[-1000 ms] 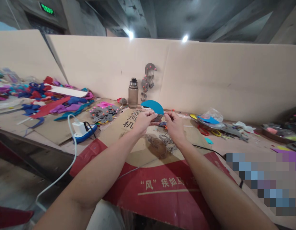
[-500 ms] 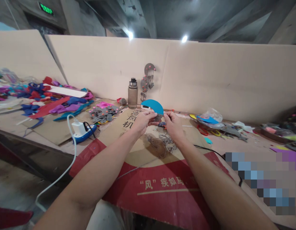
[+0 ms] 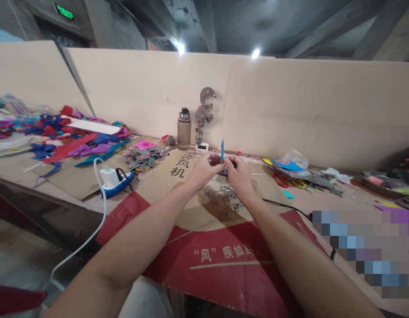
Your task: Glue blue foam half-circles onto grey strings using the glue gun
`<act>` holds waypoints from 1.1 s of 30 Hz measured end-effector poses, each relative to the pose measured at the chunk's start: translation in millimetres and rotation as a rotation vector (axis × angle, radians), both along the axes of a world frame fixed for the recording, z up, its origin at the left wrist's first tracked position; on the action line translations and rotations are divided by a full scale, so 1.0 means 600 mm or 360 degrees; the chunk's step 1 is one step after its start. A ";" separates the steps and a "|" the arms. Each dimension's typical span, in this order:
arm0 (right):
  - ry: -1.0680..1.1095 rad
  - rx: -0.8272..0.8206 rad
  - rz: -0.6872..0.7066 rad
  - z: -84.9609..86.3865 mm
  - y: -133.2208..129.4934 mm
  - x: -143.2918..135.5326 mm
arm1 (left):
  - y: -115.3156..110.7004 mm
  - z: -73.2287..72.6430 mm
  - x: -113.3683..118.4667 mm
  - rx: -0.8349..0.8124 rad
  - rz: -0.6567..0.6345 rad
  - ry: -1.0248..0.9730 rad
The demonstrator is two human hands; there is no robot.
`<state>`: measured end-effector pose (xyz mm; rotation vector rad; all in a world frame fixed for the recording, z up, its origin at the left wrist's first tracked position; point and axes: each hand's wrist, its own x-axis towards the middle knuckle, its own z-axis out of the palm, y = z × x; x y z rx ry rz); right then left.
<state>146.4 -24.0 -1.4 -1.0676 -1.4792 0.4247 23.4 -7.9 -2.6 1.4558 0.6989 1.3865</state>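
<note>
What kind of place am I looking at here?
Probably a craft workshop or shared workbench: there are heaps of coloured fabric-like scraps, yellow-handled scissors and a grey crescent hanging ornament with pink dots against the board.

The bottle (image 3: 184,131) looks like smooth, see-through plastic. The bag (image 3: 293,157) is thin, clear, shiny plastic. The board (image 3: 164,165) looks like plain, dull brown cardboard.
</note>
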 end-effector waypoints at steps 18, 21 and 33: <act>-0.0092 0.0065 -0.0135 -0.007 -0.003 0.001 | 0.001 -0.005 0.000 -0.0124 -0.0043 -0.0239; -0.0102 0.0058 -0.0210 -0.009 -0.001 0.005 | 0.000 -0.004 0.001 -0.0140 -0.0045 -0.0250; 0.0164 -0.0028 -0.0223 -0.006 -0.001 0.003 | -0.008 -0.001 0.004 -0.0124 -0.0102 -0.0291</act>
